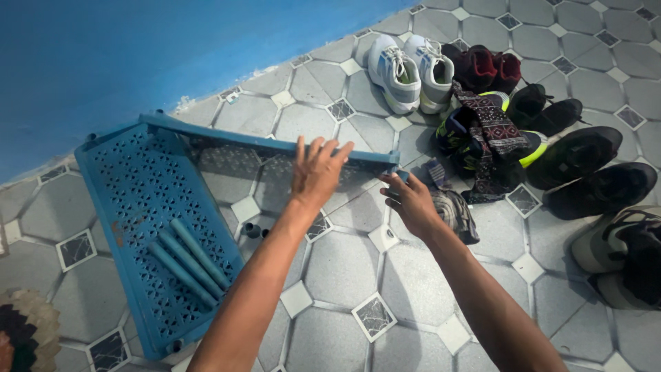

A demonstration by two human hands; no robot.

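Left hand at frame centre, fingers spread, palm flat on top edge of upright blue perforated shelf panel, gripping rim. Right hand just right of it, fingers half curled at panel's end corner, touching; firm hold, cannot tell. Second blue shelf panel flat on tiled floor at left, three blue tubes lying on it. White sneakers top centre, dark shoes at right.

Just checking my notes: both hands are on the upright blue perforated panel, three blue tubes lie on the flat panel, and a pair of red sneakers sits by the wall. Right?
Not quite. The sneakers by the wall are white, not red, as the head view shows. The left hand and right hand are on the upright panel, and three tubes lie on the flat panel.
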